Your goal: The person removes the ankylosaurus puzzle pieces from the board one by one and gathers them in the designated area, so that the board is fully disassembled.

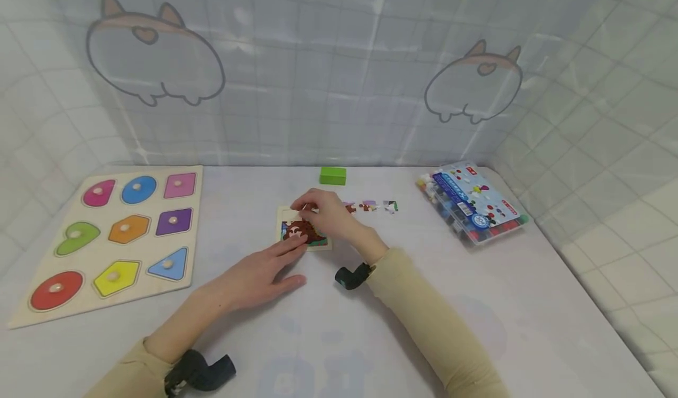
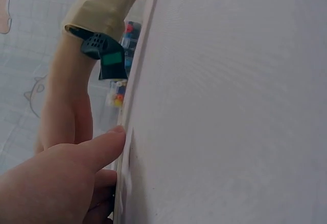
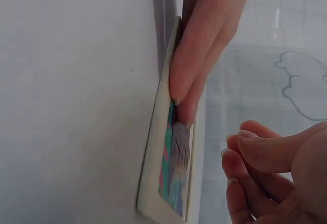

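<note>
A small wooden puzzle board point(image 1: 284, 214) with a pale frame and a brown animal picture lies on the table; a pale bare strip runs along its top. My left hand point(image 1: 259, 277) rests straight fingers on the picture's lower part, also seen in the right wrist view, where the board point(image 3: 153, 198) appears edge-on. Above the board's upper right, my right hand point(image 1: 328, 212) has bent fingers, thumb and fingertips close together; whether a piece is between them is hidden. Loose puzzle pieces point(image 1: 367, 206) lie in a row right of that hand, the last one point(image 1: 391, 206) green and white.
A large wooden shape board point(image 1: 197, 221) with colourful knobbed shapes lies at the left. A green block point(image 1: 333, 176) stands behind the puzzle. At the right is a clear plastic box point(image 1: 474, 204) of coloured parts. A patterned curtain point(image 1: 318, 80) hangs behind the table.
</note>
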A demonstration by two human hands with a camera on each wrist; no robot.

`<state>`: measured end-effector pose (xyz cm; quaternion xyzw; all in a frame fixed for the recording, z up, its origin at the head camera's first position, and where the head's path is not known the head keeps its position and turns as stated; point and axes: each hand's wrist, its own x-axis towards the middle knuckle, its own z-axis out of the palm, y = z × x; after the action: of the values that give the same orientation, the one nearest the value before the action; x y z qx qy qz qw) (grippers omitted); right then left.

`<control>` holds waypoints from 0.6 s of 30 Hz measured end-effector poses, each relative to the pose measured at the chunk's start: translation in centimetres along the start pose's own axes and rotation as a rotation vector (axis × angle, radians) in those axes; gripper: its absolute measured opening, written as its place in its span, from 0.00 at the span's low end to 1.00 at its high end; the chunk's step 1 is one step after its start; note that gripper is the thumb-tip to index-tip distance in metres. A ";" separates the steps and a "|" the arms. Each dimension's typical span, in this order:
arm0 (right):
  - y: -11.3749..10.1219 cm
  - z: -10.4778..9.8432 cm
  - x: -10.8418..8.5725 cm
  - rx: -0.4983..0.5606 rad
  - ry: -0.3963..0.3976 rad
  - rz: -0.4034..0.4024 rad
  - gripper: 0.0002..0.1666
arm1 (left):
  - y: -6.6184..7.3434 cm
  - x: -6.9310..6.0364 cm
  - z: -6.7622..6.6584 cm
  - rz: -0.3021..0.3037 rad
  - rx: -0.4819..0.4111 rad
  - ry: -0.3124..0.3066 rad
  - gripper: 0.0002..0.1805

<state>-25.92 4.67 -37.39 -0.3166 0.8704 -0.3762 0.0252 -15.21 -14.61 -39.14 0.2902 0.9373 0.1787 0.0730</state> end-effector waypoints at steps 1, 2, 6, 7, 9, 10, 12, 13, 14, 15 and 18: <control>0.0 0.3 0.2 0.006 -0.004 0.011 0.12 | 0.0 0.0 0.0 0.002 0.000 0.000 0.39; 0.0 0.5 0.3 0.010 -0.009 0.024 0.12 | 0.0 0.0 0.0 0.005 0.000 0.002 0.38; 0.6 1.3 0.4 0.027 -0.042 0.075 0.12 | 0.0 0.1 0.2 0.020 0.011 0.010 0.38; 0.8 1.4 0.3 0.029 -0.046 0.083 0.12 | 0.0 0.1 0.2 0.025 0.013 0.014 0.38; 1.1 1.5 0.3 0.030 -0.051 0.087 0.12 | 0.0 0.2 0.3 0.034 0.021 0.019 0.39; 1.2 1.5 0.2 0.027 -0.050 0.085 0.12 | 0.0 0.2 0.3 0.037 0.022 0.018 0.39; 1.3 1.5 0.2 0.031 -0.051 0.085 0.11 | 0.0 0.2 0.1 0.038 0.016 0.009 0.39; 1.3 1.5 0.1 0.034 -0.057 0.086 0.11 | -0.1 0.2 0.0 0.036 0.009 0.000 0.39; 1.3 1.6 0.1 0.035 -0.063 0.086 0.11 | -0.1 0.1 -0.1 0.030 0.005 -0.011 0.39; 1.3 1.6 0.1 0.034 -0.069 0.086 0.10 | -0.1 0.0 -0.2 0.024 -0.001 -0.022 0.39; 1.2 1.8 0.1 0.027 -0.078 0.084 0.10 | -0.3 -0.3 -0.6 0.008 -0.020 -0.051 0.38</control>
<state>-26.15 4.09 -39.50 -0.2940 0.8761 -0.3737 0.0793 -15.27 -15.14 -38.68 0.2978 0.9321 0.1810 0.0991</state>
